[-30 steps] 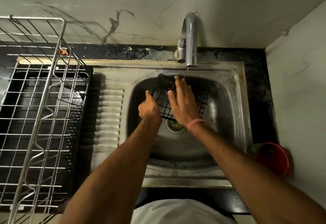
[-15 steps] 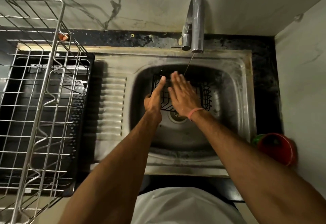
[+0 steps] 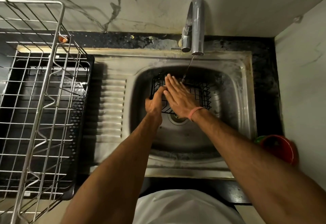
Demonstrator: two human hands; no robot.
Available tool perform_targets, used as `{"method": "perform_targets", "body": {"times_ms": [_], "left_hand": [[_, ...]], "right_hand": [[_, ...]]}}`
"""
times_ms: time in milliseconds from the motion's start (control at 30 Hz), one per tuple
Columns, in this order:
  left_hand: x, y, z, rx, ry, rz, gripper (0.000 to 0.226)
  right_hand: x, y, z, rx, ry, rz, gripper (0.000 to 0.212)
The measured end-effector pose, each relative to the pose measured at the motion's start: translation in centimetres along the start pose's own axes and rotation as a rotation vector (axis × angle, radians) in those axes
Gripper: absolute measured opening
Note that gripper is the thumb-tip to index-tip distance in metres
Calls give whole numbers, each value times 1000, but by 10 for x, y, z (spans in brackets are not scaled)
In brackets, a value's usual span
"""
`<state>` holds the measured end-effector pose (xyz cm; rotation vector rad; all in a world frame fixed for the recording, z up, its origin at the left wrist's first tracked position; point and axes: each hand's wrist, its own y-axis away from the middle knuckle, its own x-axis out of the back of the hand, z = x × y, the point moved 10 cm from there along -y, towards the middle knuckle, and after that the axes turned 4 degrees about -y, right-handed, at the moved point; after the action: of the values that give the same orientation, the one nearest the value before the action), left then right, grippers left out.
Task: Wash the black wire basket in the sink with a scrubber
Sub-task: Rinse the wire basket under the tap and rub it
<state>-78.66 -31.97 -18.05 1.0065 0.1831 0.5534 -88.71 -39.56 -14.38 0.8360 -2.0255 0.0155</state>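
Head view, left to right: a steel wire dish rack stood over a black drip tray that filled the counter's left side, its right edge just beside the ribbed drainboard of the steel sink. The drainboard lay bare between tray and basin — the one open strip on that side. In the basin the black wire basket sat toward the back wall, partly over the drain, with bare basin floor in front of it. The left hand gripped the basket's left rim, fingers curled on the wire. The right hand, a pink band at its wrist, lay flat over the basket with fingers straight and together. A thin stream fell from the tap just beside those fingertips. A red bowl sat in the corner against the right wall — well apart from the basket. No readable writing showed on any of these things.
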Motion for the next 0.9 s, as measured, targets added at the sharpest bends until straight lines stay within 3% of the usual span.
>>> {"method": "perform_targets", "body": {"times_ms": [67,167,200,300,333,367,467,500,633,700,800,833,900], "left_hand": [[1,-3,-2,-4,-25,-8,109],[3,-6,-6,-14,-49,19,112],[6,-7,-8,-10,-52,42,113],[13,-15,-15,30,-69,63,117],[13,-16,-15,35,-83,52,116],[14,-17,-16,36,-96,46,114],[16,-21,-14,20,-152,51,107],[16,-21,-12,13,-170,52,107],[17,-23,-9,14,-202,40,104],[17,-22,-8,14,-202,41,104],[16,-22,-4,-13,-229,38,101],[15,-21,-2,-21,-245,40,98],[15,-21,2,-37,-289,47,92]], "right_hand": [[2,-2,19,-90,-4,31,64],[9,10,62,-449,-13,118,71],[8,7,55,-411,-27,100,72],[-3,4,15,-9,74,-8,66],[-6,6,15,45,100,-29,66],[-5,7,26,-19,88,-16,66],[4,17,70,-442,50,84,72],[2,16,65,-445,47,79,73],[-14,5,17,1,144,-9,66],[-11,5,31,-72,130,10,66],[-1,11,57,-394,60,106,71],[-2,9,49,-371,66,110,72],[-11,3,18,-135,108,60,68]]}}
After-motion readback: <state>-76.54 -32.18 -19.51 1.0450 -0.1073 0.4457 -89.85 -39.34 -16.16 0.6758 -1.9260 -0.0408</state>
